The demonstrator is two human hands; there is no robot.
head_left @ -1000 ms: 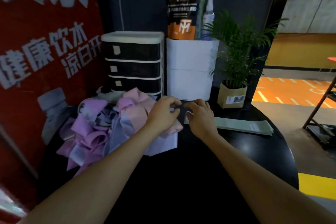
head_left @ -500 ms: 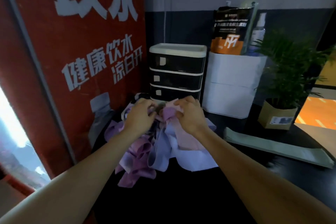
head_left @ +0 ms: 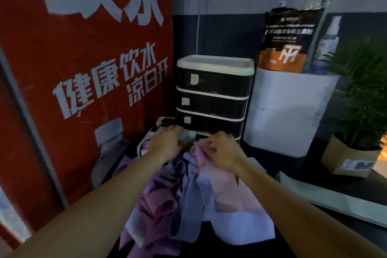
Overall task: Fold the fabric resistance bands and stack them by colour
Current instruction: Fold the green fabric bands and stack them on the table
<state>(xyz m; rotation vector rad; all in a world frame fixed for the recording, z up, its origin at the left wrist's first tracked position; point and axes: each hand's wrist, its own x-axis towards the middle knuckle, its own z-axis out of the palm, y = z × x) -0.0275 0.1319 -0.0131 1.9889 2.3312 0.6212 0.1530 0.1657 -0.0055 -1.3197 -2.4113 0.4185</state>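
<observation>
Our view swings left and closer since a second ago, and both hands leave the middle of the tabletop for the top of the heap. Now our left hand (head_left: 167, 144) digs into the back of the pile of bands (head_left: 188, 201), fingers curled in the cloth, though what exactly it grips we cannot tell through the blur. Our right hand (head_left: 222, 153) pinches a pale pink band (head_left: 199, 153) at the crest. One folded green band (head_left: 326, 201) lies flat to the right, well apart from the heap, so we judge the job barely begun: purple, blue and pink still tangled. The tabletop (head_left: 345, 234) is black; behind stand a small drawer unit (head_left: 213, 94), a white bin (head_left: 289, 115), a potted plant (head_left: 360, 94) and a red poster (head_left: 83, 69).
</observation>
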